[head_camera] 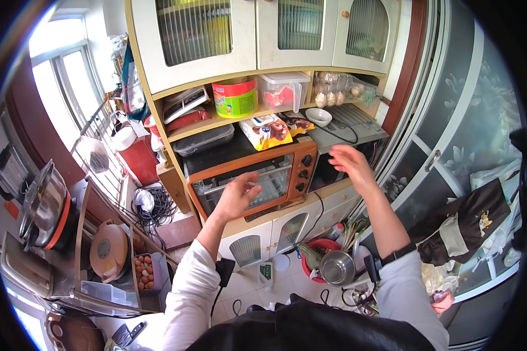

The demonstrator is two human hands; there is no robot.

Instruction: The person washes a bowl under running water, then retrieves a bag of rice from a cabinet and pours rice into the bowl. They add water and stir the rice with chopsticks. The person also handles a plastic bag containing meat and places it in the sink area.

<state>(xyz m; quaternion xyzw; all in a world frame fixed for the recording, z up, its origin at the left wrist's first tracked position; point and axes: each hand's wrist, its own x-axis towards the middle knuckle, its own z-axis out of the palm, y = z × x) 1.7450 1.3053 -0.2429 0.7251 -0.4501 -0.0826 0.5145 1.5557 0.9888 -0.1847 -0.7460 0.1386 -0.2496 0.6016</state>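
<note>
My left hand (239, 195) is raised before the glass door of an orange-framed toaster oven (241, 209), its fingers loosely bent and holding nothing. Out in front of a microwave oven (329, 169) is my right hand (352, 166), also bare, with fingers spread. Whether either hand touches an oven cannot be told. Three dark knobs (306, 160) line the toaster oven's right side. On its top lie a yellow-and-white printed package (268, 133) and a black lidded tray (204, 139). A white bowl (319, 116) and a black cable (349, 128) rest on the microwave.
A cabinet shelf holds a red-green tub (234, 98), a clear plastic box (284, 90) and eggs in a carton (330, 98). On the floor sit a red basin (311, 263) and a steel pot (338, 268). A rack with an egg box (144, 274) stands left; a sliding door (430, 160) is right.
</note>
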